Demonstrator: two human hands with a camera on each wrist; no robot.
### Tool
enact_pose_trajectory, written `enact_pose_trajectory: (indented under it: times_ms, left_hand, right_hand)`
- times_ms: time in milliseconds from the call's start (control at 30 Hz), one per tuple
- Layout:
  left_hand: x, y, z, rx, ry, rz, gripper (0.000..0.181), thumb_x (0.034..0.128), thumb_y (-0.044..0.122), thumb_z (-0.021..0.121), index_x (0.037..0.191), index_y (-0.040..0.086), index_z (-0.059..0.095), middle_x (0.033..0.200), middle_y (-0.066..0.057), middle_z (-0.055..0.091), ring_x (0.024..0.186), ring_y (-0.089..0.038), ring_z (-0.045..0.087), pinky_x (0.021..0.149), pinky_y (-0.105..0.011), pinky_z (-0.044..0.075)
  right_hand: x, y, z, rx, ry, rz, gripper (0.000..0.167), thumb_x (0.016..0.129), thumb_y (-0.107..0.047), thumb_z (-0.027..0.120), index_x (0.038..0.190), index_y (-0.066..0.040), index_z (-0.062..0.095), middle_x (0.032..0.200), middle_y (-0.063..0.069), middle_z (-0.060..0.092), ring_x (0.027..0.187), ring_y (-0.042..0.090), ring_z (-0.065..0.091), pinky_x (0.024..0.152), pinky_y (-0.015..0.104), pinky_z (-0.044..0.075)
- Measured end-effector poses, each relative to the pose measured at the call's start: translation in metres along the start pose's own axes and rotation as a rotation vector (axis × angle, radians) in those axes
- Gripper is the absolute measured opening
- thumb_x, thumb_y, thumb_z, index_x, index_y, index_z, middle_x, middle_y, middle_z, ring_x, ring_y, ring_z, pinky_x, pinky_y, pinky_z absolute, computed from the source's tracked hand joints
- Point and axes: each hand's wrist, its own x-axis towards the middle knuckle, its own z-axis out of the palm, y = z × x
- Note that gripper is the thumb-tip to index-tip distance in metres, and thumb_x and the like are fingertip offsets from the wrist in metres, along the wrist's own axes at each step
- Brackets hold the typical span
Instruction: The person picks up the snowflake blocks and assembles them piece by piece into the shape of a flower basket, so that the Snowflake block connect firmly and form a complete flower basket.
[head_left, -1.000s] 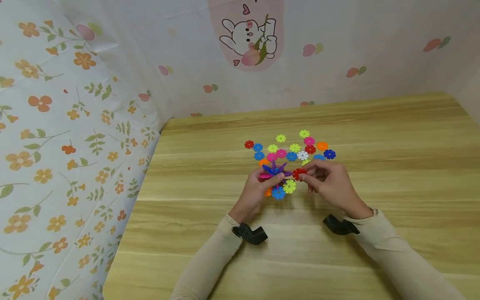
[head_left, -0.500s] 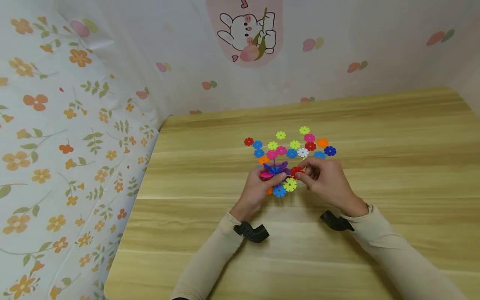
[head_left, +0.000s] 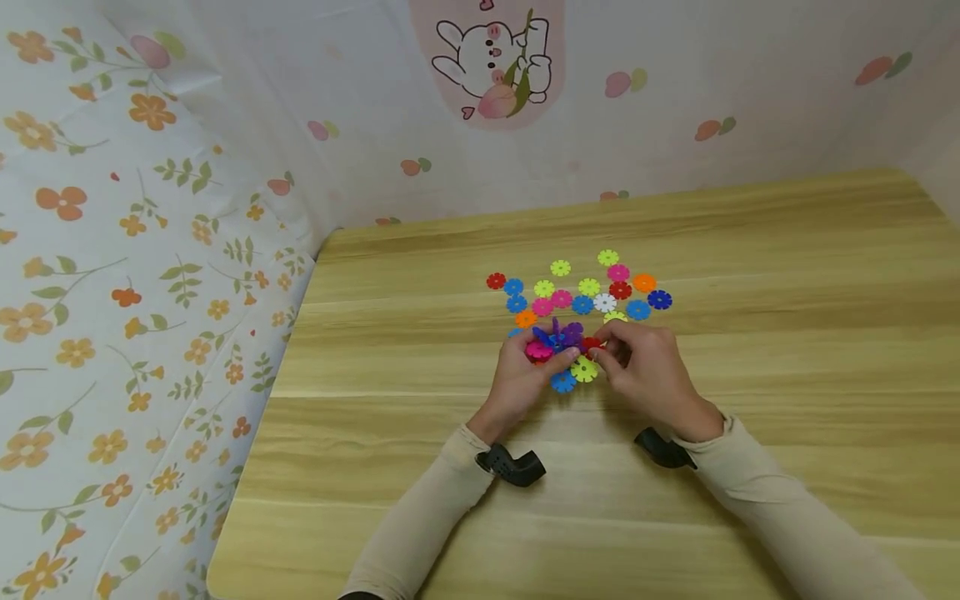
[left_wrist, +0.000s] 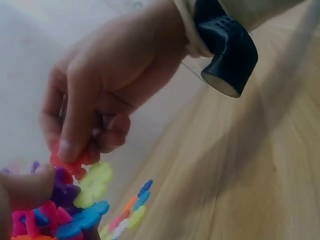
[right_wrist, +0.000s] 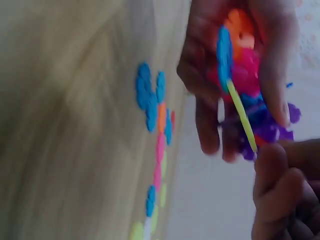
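Observation:
In the head view my left hand (head_left: 519,379) grips a cluster of interlocking notched plastic discs (head_left: 558,339), purple, blue and pink, with its thumb across the near side. A yellow-green disc (head_left: 584,369) and a blue disc (head_left: 563,382) stick out below the thumb. My right hand (head_left: 652,367) pinches a red disc (left_wrist: 70,162) between thumb and fingers at the cluster's right side. The red disc touches or nearly touches a purple piece (left_wrist: 64,192); whether their notches interlock is hidden by the fingers. An orange piece (right_wrist: 239,27) shows inside the left palm in the right wrist view.
Several loose notched discs lie flat on the wooden table (head_left: 420,350) just beyond the hands, among them a white disc (head_left: 604,302), a dark blue disc (head_left: 660,299) and an orange disc (head_left: 644,283). A patterned cloth (head_left: 360,100) hangs behind the table's back edge.
My right hand has moved left, bringing the red disc from beside the cluster up against it. The left hand has turned the cluster slightly and shifted a little to the right.

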Motion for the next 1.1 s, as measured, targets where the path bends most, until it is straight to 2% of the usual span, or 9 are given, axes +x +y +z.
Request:
enact_pose_trajectory:
  times_ms: [200,333,467,567,633,733,833,933,1100]
  left_hand:
    - [-0.002,0.003,-0.002,0.144,0.025,0.009,0.039,0.0913,0.017,0.073,0.124,0.0,0.061,0.124,-0.011,0.067,0.112,-0.019,0.064,0.095,-0.03,0.054]
    - [-0.001,0.002,-0.01,0.234,-0.004,-0.024,0.051,0.0925,0.026,0.072,0.136,0.007,0.054,0.132,-0.009,0.06,0.117,-0.02,0.058,0.097,-0.033,0.052]
    - [0.001,0.001,-0.019,0.155,-0.04,-0.069,0.045,0.0949,0.028,0.069,0.135,0.012,0.054,0.127,-0.009,0.06,0.111,-0.02,0.059,0.092,-0.032,0.052]
    - [0.002,0.002,-0.026,0.045,-0.055,-0.092,0.035,0.0965,0.022,0.066,0.128,0.008,0.057,0.123,-0.01,0.064,0.107,-0.019,0.064,0.089,-0.03,0.055]
    - [0.002,0.003,-0.029,-0.002,-0.075,-0.092,0.032,0.0969,0.019,0.065,0.126,0.006,0.059,0.124,-0.01,0.066,0.108,-0.02,0.065,0.089,-0.03,0.055]
    - [0.003,0.003,-0.031,-0.066,-0.094,-0.1,0.033,0.0957,0.013,0.066,0.127,0.002,0.061,0.128,-0.011,0.066,0.114,-0.02,0.064,0.093,-0.03,0.054]
    - [0.003,0.002,-0.03,-0.095,-0.098,-0.122,0.038,0.0937,0.01,0.068,0.131,0.004,0.061,0.134,-0.011,0.062,0.12,-0.019,0.061,0.098,-0.029,0.052]
    - [0.003,0.002,-0.028,-0.098,-0.085,-0.122,0.042,0.0925,0.008,0.069,0.133,0.006,0.06,0.135,-0.011,0.061,0.121,-0.021,0.061,0.098,-0.03,0.052]
    - [0.001,0.006,-0.024,-0.096,-0.071,-0.088,0.047,0.0912,0.003,0.069,0.137,0.006,0.057,0.134,-0.011,0.062,0.123,-0.024,0.06,0.098,-0.032,0.052]
  right_hand:
    - [0.0,0.001,0.01,0.092,0.004,0.052,0.015,0.08,0.01,0.075,0.079,-0.002,0.066,0.062,0.001,0.059,0.052,0.008,0.05,0.047,0.021,0.045]
    - [0.005,0.01,0.0,0.194,-0.195,0.158,0.006,0.09,-0.001,0.071,0.084,-0.003,0.068,0.065,0.006,0.063,0.05,0.015,0.057,0.046,0.023,0.047]
    - [0.021,0.032,-0.023,0.127,-0.322,0.225,0.012,0.097,-0.011,0.064,0.094,-0.001,0.07,0.076,0.013,0.069,0.056,0.023,0.063,0.05,0.026,0.048]
    - [0.036,0.051,-0.035,-0.105,-0.315,0.19,0.012,0.09,-0.003,0.069,0.1,0.003,0.071,0.093,0.018,0.071,0.068,0.027,0.064,0.06,0.035,0.051]
    - [0.044,0.062,-0.037,-0.257,-0.349,0.161,0.022,0.084,0.002,0.071,0.106,0.003,0.07,0.102,0.02,0.07,0.08,0.031,0.065,0.069,0.044,0.054]
    - [0.051,0.075,-0.034,-0.367,-0.43,0.133,0.034,0.079,0.006,0.071,0.113,0.004,0.068,0.109,0.022,0.069,0.094,0.038,0.066,0.079,0.054,0.055]
    - [0.053,0.081,-0.031,-0.384,-0.466,0.135,0.035,0.078,0.01,0.069,0.113,0.004,0.067,0.104,0.021,0.07,0.096,0.039,0.066,0.081,0.054,0.056]
    - [0.055,0.082,-0.033,-0.358,-0.475,0.169,0.034,0.077,0.009,0.071,0.111,0.006,0.066,0.093,0.019,0.069,0.086,0.034,0.064,0.076,0.049,0.056]
    - [0.055,0.073,-0.042,-0.273,-0.498,0.209,0.014,0.083,-0.002,0.076,0.094,0.001,0.069,0.078,0.007,0.065,0.072,0.02,0.057,0.066,0.034,0.049]
